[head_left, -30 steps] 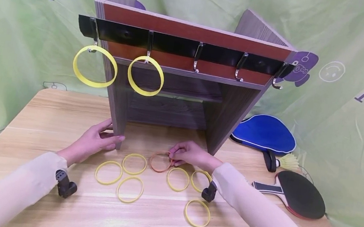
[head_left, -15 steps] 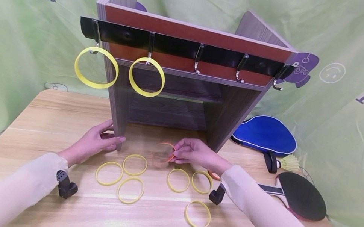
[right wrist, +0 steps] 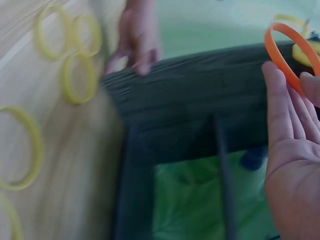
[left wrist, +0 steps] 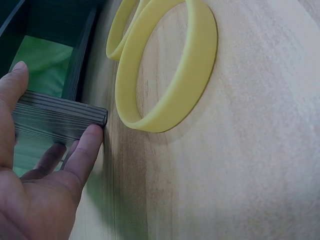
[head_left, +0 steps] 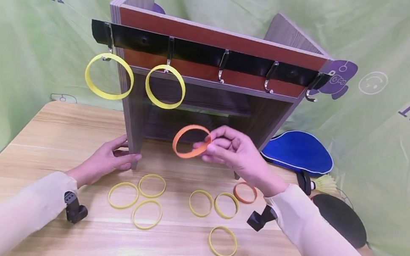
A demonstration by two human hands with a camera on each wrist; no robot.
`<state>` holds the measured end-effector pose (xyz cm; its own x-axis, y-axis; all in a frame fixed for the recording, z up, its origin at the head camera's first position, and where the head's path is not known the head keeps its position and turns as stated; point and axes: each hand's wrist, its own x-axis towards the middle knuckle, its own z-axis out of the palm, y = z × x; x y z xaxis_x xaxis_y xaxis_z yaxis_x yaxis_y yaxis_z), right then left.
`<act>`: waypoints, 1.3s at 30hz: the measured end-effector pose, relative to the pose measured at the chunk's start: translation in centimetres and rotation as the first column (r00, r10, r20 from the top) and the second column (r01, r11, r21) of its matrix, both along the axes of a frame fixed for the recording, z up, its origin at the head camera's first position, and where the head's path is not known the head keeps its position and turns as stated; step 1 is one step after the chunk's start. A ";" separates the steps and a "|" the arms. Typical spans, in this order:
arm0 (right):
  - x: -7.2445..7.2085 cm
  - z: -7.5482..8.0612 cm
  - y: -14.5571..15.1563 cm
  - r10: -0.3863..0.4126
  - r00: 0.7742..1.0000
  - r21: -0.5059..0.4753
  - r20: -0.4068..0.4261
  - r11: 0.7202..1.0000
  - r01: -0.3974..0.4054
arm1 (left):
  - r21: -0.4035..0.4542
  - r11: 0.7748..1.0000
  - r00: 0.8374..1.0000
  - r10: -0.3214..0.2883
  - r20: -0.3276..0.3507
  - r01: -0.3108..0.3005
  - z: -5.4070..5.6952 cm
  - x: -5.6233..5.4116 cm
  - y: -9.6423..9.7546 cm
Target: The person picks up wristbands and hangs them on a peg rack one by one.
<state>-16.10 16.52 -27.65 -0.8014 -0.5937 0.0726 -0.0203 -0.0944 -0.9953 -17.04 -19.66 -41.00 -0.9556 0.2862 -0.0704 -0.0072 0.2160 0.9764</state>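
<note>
Green cloth (head_left: 19, 45) behind; wooden table (head_left: 98, 245) below, shelf unit (head_left: 131, 106) standing towards its far side. Orange ring (head_left: 187, 155) in the air before the unit's open front, lower than the hook strip (head_left: 195, 52). Right hand (head_left: 234, 151) pinches its right edge, thumb against fingers; grip narrow, on the band. Ring round, equal across every way; tilted, opening facing the head camera at a slant. Head view shows it as a broad oval, long way left to right, rising slightly rightward. Right wrist view: oval slants from upper left to lower right. Left hand (head_left: 111, 157) holds the foot of the left side panel, digits either side of the board. Two yellow rings hang from the leftmost hooks. Six yellow rings (left wrist: 187, 85) lie flat on the table; second orange ring (head_left: 244, 201) flat just beside one of them.
</note>
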 end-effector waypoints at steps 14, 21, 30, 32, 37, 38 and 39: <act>1.5 4.3 -1.4 -0.182 0.981 -0.308 -0.065 0.939 0.154 | 0.020 1.000 1.000 -0.008 0.006 0.008 -0.1 0.1 0.0; 1.2 4.5 -2.0 -0.294 0.955 -0.302 -0.041 0.915 0.269 | 0.013 1.000 1.000 -0.005 -0.008 0.005 0.0 -0.1 0.2; 0.4 3.8 -1.7 -0.317 0.948 -0.223 -0.001 0.924 0.309 | 0.008 1.000 1.000 0.004 -0.005 -0.004 0.1 0.1 0.1; 0.3 3.8 -1.6 -0.311 0.951 -0.219 -0.005 0.928 0.302 | 0.007 1.000 1.000 0.003 -0.004 -0.003 0.2 0.1 0.1; 0.2 3.8 -1.4 -0.295 0.956 -0.209 -0.006 0.935 0.287 | 0.010 1.000 1.000 0.003 0.001 -0.003 0.1 0.1 0.1; 0.2 3.7 -1.4 -0.292 0.957 -0.205 -0.005 0.937 0.284 | 0.012 1.000 1.000 0.004 0.001 -0.004 0.1 0.1 0.1; 0.2 3.7 -1.4 -0.288 0.958 -0.198 -0.008 0.939 0.281 | 0.015 1.000 1.000 0.005 0.001 -0.005 0.1 0.1 0.1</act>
<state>-15.89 15.16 -24.00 -0.9294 -0.3133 0.1953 -0.1102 -0.2697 -0.9566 -16.96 -19.56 -40.88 -0.9569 0.2823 -0.0676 -0.0097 0.2016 0.9794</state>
